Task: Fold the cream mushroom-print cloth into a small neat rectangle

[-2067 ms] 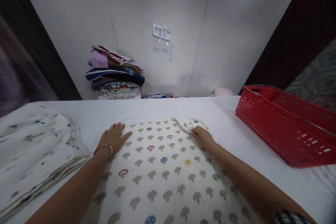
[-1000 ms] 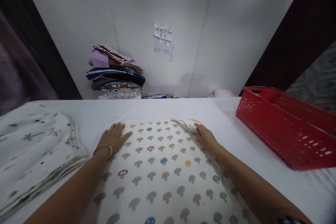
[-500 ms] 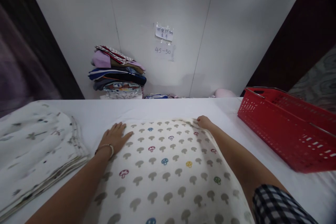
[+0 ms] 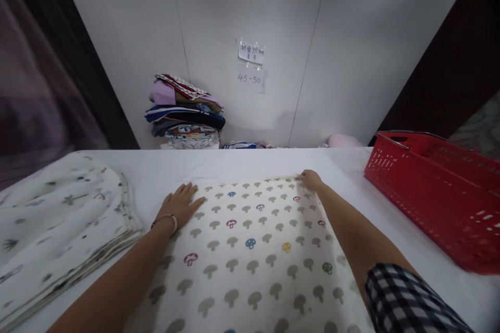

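1. Well to the left of the left hand, a stack (image 4: 58,218) of folded printed cloths is seen at the table's edge.
2. The left hand (image 4: 180,205) is laid flat, fingers spread and nothing gripped, with the palm partly on the table and the fingertips on the cloth's far-left corner. A bracelet (image 4: 166,218) is worn at the wrist.
3. Between the hands and under both forearms, the cloth (image 4: 253,260) (a mushroom print) is spread smooth. It runs from the person's body away toward the wall, and its near edge is cut off by the frame.
4. The right hand (image 4: 311,180) is set on the far-right corner, reaching slightly farther than the left. Its fingers are curled over the edge, but whether the hem is pinched cannot be told. A checked sleeve (image 4: 402,296) shows at the elbow.
5. Right of that hand and apart from the cloth, a red basket (image 4: 429,192) is placed.
6. Everything is borne by a white table (image 4: 250,164). Beyond the hands, a pile (image 4: 187,114) of folded clothes is stacked against a white wall (image 4: 351,36), where paper notes (image 4: 251,53) are taped.
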A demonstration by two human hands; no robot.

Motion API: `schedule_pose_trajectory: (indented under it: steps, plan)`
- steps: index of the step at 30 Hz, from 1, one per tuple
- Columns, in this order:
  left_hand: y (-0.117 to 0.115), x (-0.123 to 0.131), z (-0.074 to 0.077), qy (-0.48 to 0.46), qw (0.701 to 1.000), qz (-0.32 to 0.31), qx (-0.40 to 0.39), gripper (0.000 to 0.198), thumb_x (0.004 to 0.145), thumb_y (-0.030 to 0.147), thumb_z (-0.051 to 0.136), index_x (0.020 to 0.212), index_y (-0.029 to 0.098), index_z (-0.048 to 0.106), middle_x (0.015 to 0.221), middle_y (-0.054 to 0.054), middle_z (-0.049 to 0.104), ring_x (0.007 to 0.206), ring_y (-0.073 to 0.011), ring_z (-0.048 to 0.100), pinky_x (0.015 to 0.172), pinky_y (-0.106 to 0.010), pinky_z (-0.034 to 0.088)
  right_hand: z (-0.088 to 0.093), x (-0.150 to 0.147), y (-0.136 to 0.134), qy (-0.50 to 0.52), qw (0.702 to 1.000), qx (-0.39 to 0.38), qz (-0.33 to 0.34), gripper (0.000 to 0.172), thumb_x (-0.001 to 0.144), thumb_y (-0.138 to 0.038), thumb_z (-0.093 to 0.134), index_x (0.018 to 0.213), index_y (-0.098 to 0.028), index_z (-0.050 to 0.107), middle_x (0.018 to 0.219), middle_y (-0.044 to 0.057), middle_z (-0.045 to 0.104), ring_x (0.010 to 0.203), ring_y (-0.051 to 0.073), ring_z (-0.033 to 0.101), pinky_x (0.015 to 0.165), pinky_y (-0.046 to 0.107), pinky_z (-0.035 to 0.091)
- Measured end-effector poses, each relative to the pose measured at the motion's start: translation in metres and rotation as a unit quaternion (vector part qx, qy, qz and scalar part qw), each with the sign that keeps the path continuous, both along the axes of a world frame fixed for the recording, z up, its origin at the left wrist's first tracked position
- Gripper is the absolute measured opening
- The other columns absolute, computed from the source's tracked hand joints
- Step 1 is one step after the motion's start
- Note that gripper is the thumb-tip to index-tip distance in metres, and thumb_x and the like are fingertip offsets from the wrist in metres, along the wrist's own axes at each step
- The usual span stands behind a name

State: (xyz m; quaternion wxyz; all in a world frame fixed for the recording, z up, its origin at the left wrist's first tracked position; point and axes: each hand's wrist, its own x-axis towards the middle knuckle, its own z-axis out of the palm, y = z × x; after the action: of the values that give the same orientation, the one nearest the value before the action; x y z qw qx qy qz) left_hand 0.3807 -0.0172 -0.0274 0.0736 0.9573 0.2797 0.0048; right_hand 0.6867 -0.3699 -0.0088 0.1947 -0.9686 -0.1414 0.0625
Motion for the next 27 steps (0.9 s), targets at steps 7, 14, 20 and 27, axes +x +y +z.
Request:
schedule_pose_trajectory:
  steps: [7, 14, 20, 27]
  plan:
    - [0.019, 0.017, 0.004, -0.007, 0.998, 0.053, -0.015, 0.061, 0.084, 0.054, 0.021, 0.13, 0.021, 0.046, 0.146, -0.005, 0.033, 0.135, -0.0233, 0.026, 0.108, -0.041, 0.027, 0.004, 0.009, -0.015, 0.088, 0.993, 0.083, 0.013, 0.032, 0.075, -0.019, 0.061, 0.106, -0.014, 0.066, 0.084, 0.006, 0.071, 0.07, 0.014, 0.063, 0.059, 0.021, 0.047]
    - [0.026, 0.036, 0.012, -0.004, 0.995, 0.093, 0.017, 0.053, 0.08, 0.053, 0.034, 0.112, 0.021, 0.061, 0.125, -0.012, 0.053, 0.115, -0.0321, 0.046, 0.091, -0.043, 0.043, -0.001, 0.005, -0.008, 0.039, 0.995, 0.089, 0.01, 0.024, 0.08, -0.03, 0.058, 0.093, -0.014, 0.071, 0.09, 0.006, 0.071, 0.08, 0.016, 0.063, 0.064, 0.02, 0.046]
    - [0.03, 0.041, 0.007, -0.042, 0.994, 0.104, 0.002, 0.042, 0.082, 0.043, 0.036, 0.108, 0.02, 0.06, 0.122, -0.01, 0.055, 0.113, -0.029, 0.049, 0.091, -0.041, 0.043, -0.016, 0.008, -0.004, -0.026, 0.999, 0.031, 0.009, 0.022, 0.082, -0.027, 0.053, 0.091, -0.016, 0.07, 0.091, 0.008, 0.069, 0.084, 0.019, 0.062, 0.069, 0.024, 0.043]
    - [0.02, 0.035, 0.005, -0.08, 0.994, 0.072, 0.019, 0.048, 0.085, 0.034, 0.034, 0.129, 0.017, 0.046, 0.137, -0.01, 0.044, 0.127, -0.0277, 0.037, 0.103, -0.045, 0.033, -0.019, 0.003, -0.006, -0.066, 0.996, -0.024, 0.06, 0.03, 0.09, -0.035, 0.041, 0.1, -0.019, 0.064, 0.104, 0.007, 0.066, 0.094, 0.018, 0.058, 0.075, 0.025, 0.039]
